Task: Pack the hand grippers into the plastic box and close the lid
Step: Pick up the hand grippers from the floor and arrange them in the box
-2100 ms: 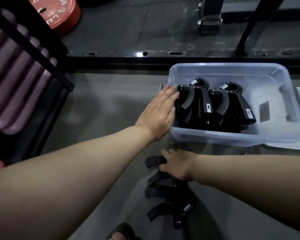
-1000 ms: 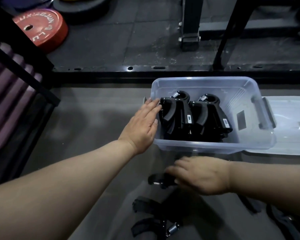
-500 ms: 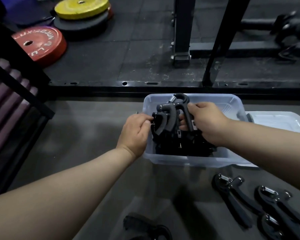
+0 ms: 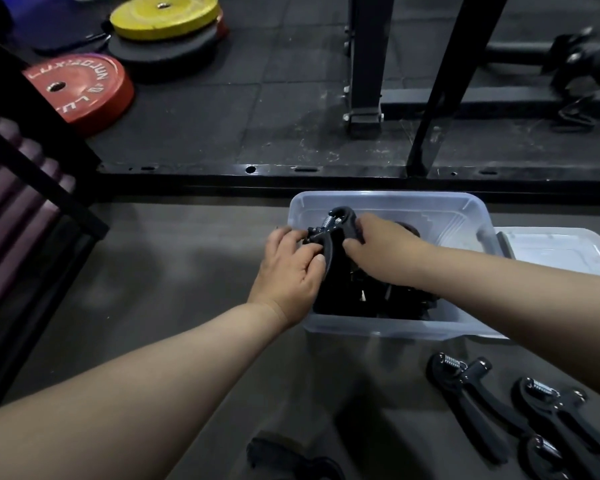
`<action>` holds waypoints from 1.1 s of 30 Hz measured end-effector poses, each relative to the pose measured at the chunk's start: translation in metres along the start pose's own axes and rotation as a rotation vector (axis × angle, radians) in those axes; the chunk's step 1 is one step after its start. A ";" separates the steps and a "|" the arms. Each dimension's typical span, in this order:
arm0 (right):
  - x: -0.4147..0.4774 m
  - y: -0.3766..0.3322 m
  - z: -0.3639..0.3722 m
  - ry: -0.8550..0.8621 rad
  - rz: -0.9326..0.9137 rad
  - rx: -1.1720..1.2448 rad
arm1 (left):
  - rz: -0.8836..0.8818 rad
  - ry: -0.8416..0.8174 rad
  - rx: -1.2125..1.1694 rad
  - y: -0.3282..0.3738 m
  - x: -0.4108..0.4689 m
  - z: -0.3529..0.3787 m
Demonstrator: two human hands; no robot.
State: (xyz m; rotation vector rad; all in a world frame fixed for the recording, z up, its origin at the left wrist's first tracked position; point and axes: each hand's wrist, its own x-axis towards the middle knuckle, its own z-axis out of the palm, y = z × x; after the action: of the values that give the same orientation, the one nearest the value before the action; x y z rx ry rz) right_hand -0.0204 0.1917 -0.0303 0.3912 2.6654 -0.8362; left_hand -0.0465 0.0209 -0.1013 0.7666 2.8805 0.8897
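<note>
Step in hand: you are placing one hand gripper [image 4: 342,221] into the left end of the plastic box [image 4: 388,202], next to the packed grippers [image 4: 361,296] that already fill the near part.
How to do it well: I think you should turn it so that its handles point down, parallel to its neighbours, and its spring head stays up. Lower it straight, without force, because a handle can catch on the ones below.
Left hand [image 4: 290,271]: it is at the left wall of the box. Its fingers [image 4: 293,249] are curled and the thumb pinches the gripper near the spring.
Right hand [image 4: 385,251]: it reaches over the box. Its fingers [image 4: 352,244] are bent around the right side of the same gripper, below its head. How deep the grasp goes I cannot tell.
What remains: the loose grippers [image 4: 465,389] lie on the floor [image 4: 187,271] in front of the box, at your right, and another is at the bottom edge of the view.
Lid [image 4: 555,247]: it lies flat just beside the right end of the box and is not yet on it.
</note>
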 end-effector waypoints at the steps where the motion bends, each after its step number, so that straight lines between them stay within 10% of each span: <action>1: -0.001 -0.001 -0.001 -0.012 -0.025 -0.104 | -0.003 -0.007 0.009 0.000 0.000 0.000; 33: -0.012 0.024 0.017 0.213 -0.232 -0.350 | -0.017 -0.045 0.110 0.007 -0.004 -0.004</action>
State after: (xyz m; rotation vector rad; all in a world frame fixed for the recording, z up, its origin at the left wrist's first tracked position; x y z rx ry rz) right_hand 0.0025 0.1992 -0.0512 0.0890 3.0221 -0.3859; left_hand -0.0406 0.0216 -0.0946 0.7588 2.9126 0.7076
